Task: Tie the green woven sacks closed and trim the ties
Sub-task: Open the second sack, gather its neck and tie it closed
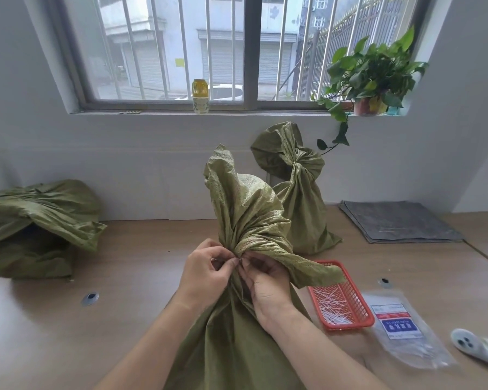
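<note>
Pinching gathered neck of crinkled green sack [245, 209]: left hand [206, 266], right hand [265, 280]; top flopping.

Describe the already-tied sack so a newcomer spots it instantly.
Start at the window and drop to the table below its plant. The tied sack stands upright against the wall; unlike the slumped sack far left, its neck is cinched.

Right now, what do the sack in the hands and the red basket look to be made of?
Sack: woven plastic fabric, likely polypropylene; olive, slightly glossy, holding crisp creases. Red basket: moulded plastic, probably; an open lattice with an even, matt colour.
</note>
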